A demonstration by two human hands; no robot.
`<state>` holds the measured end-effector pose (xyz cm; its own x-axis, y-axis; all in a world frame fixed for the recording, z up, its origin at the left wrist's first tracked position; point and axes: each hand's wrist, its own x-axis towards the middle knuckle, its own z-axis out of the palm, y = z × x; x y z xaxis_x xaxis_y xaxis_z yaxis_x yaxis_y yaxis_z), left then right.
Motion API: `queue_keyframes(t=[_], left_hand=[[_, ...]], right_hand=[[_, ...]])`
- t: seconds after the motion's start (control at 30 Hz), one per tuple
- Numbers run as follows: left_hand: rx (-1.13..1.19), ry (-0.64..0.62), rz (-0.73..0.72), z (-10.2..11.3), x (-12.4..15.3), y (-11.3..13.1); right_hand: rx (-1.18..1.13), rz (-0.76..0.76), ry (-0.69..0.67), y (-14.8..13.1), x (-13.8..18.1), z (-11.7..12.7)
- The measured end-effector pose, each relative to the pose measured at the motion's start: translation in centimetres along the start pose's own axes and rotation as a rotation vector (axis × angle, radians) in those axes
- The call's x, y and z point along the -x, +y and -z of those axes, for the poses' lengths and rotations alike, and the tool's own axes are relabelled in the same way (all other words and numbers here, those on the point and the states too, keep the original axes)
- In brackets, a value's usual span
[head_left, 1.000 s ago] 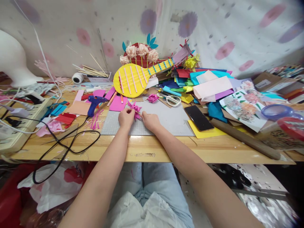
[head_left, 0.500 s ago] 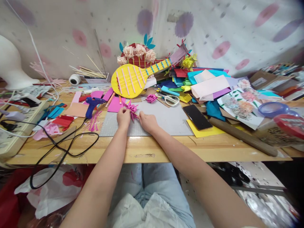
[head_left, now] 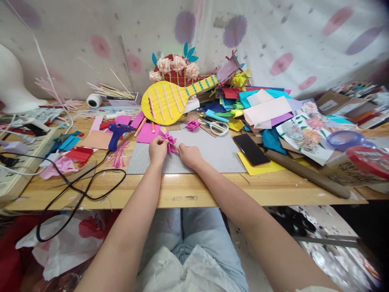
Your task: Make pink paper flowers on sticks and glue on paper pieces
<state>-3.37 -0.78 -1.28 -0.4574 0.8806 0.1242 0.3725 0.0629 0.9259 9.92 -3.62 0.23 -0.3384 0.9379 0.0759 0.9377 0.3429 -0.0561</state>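
A magenta paper flower [head_left: 170, 142] with loose pointed petals is pinched in my left hand [head_left: 158, 151], just above the grey cutting mat [head_left: 212, 152]. My right hand [head_left: 189, 155] is closed close by, its fingertips at the flower's right edge. Something thin and pale seems to lie between those fingertips and the petals, too small to make out. A second, compact magenta paper flower [head_left: 193, 125] rests on the mat behind my hands. White-handled scissors [head_left: 219, 128] lie to its right. Left of the mat is a blue glue gun [head_left: 117, 136] with a black cord.
A yellow paper-covered lute shape [head_left: 164, 103] leans at the back. Coloured paper [head_left: 267, 111] is piled behind right. A phone [head_left: 251, 149] lies on yellow paper, beside a long wooden stick [head_left: 306, 173]. The glue gun's cord [head_left: 82, 192] loops over the table's front edge; a power strip [head_left: 33, 164] stands left.
The paper flower has turned slightly between my fingers, and its petals sit differently. Both hands stay in nearly the same place.
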Motion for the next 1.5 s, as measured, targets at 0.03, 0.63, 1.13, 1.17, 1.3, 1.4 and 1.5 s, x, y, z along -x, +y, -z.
queue_keyframes(t=[0.03, 0.63, 1.13, 1.17, 1.3, 1.4, 1.5], left_hand=[[-0.025, -0.003, -0.017, 0.1, 0.1, 0.1], [-0.232, 0.006, -0.118, 0.2, 1.2, 0.5], [-0.291, 0.005, -0.100, 0.2, 1.2, 0.5], [-0.305, 0.001, -0.100, 0.2, 1.2, 0.5], [-0.310, -0.002, -0.111, 0.3, 1.2, 0.5], [-0.289, -0.011, -0.120, 0.3, 1.2, 0.4], [-0.267, -0.011, -0.128, 0.3, 1.2, 0.4]], right_hand=[[0.006, -0.009, 0.000, -0.1, 0.0, -0.1], [0.028, -0.045, -0.013, -0.1, -0.3, -0.3], [-0.007, -0.032, -0.041, -0.4, 0.0, 0.1], [-0.010, -0.038, -0.039, -0.3, 0.0, 0.1], [-0.058, -0.039, -0.011, -0.2, 0.1, 0.1], [-0.097, -0.035, -0.006, -0.1, 0.2, 0.2], [-0.088, -0.047, -0.012, 0.0, 0.2, 0.4]])
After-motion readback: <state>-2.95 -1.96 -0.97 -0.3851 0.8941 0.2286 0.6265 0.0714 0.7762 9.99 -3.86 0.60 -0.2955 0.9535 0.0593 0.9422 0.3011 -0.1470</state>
